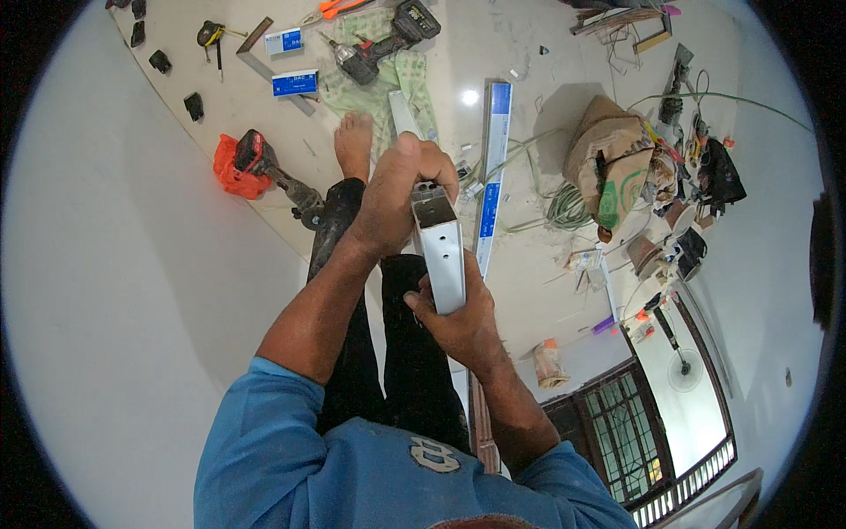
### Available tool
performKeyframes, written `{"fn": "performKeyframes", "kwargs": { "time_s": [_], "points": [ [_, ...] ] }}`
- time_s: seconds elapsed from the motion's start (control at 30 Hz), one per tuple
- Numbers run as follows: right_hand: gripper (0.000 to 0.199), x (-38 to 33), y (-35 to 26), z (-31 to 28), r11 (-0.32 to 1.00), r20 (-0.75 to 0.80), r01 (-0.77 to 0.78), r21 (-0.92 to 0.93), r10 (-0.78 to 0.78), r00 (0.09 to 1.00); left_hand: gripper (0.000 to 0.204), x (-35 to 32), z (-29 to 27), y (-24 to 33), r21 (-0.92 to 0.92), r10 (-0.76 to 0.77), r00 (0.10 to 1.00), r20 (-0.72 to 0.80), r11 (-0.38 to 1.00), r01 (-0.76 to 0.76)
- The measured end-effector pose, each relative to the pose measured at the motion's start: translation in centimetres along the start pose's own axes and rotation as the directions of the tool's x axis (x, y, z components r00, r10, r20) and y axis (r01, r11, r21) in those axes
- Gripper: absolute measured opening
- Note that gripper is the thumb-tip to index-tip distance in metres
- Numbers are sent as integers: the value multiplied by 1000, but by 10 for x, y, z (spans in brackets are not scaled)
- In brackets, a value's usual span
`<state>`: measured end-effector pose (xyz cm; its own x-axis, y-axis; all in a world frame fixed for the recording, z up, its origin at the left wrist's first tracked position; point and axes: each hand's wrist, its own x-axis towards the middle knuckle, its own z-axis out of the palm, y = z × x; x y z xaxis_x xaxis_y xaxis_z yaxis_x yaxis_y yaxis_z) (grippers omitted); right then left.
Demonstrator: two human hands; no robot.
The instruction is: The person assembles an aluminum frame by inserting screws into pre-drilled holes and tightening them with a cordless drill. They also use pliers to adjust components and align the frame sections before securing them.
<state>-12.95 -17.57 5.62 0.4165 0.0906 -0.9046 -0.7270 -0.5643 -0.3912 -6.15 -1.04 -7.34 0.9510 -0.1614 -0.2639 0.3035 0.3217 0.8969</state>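
In front of my legs, both hands grip a white metal profile (443, 263), a box-shaped length with small holes along its face and an open grey end. My left hand (394, 196) is closed in a fist at that grey end, the thumb lying on top. A narrow white strip (404, 113) sticks out beyond the fist; whether it belongs to the same profile I cannot tell. My right hand (465, 324) wraps round the nearer part from below, its thumb at the left side. Part of the profile is hidden behind the fingers.
A cordless drill (374, 48) lies on a green patterned cloth (419, 75), near blue-and-white boxes (295, 83) and a metal square (253, 60). A long blue-and-white box (491, 167) lies right of my hands. Further right are a brown sack (608, 154) and coiled hose (573, 207). Another power tool (278, 172) lies left.
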Motion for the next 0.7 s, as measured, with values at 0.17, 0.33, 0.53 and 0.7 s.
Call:
{"fn": "performKeyframes", "kwargs": {
  "time_s": [0.17,0.33,0.53,0.7],
  "points": [
    [96,1,0,5,999,19,-29,15,29,999,75,-5,-3,-3,20,65,998,-13,998,-65],
    [115,5,7,11,949,-119,315,-13,-314,942,89,-3,-7,-6,221,132,991,-3,967,-128],
    [120,5,11,10,926,-57,361,-107,-368,928,87,-4,-10,-3,4,13,1000,24,1000,-13],
    [124,6,9,16,916,-79,400,-7,-400,913,86,-6,-15,6,-180,-133,989,63,973,143]
  ]
}}
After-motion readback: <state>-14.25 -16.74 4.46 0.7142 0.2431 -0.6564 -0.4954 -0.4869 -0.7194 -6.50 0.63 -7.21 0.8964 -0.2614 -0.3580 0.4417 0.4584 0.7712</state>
